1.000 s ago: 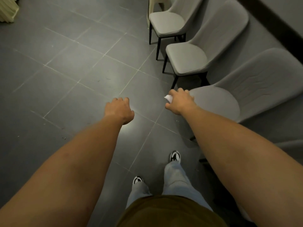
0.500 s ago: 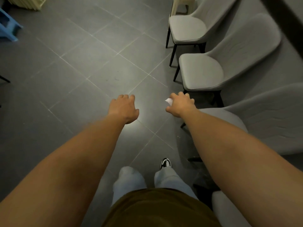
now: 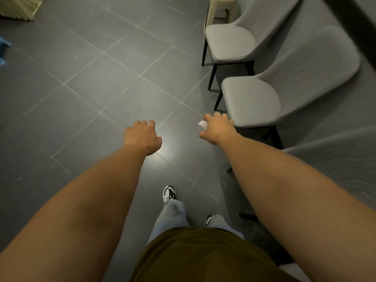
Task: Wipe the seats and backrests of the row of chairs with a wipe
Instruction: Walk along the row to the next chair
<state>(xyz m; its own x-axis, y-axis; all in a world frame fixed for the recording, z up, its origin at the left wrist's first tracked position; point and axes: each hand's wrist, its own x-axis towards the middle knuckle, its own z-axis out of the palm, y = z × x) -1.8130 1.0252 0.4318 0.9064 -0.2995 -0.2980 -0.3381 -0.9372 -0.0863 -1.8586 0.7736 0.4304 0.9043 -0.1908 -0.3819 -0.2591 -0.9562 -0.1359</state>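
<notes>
A row of grey padded chairs with black legs runs along the right wall. My right hand [image 3: 218, 127] is shut on a small white wipe [image 3: 202, 123] and hovers at the front left corner of the middle chair's seat [image 3: 250, 98]. A farther chair [image 3: 230, 40] stands beyond it, and the backrest of a nearer chair [image 3: 335, 159] shows at the right behind my forearm. My left hand [image 3: 142, 136] hangs over the floor with its fingers curled and nothing visible in it.
Dark grey tiled floor [image 3: 101, 78] spreads to the left. A beige plastic stool [image 3: 221, 5] stands past the farthest chair. A pale pleated object [image 3: 18, 7] sits at the top left and something blue [image 3: 4, 49] at the left edge. My feet are below.
I have stepped forward along the row: the near chair has slid down and right out of centre, and the following chair now lies by my right hand. Both hands keep their pose.
</notes>
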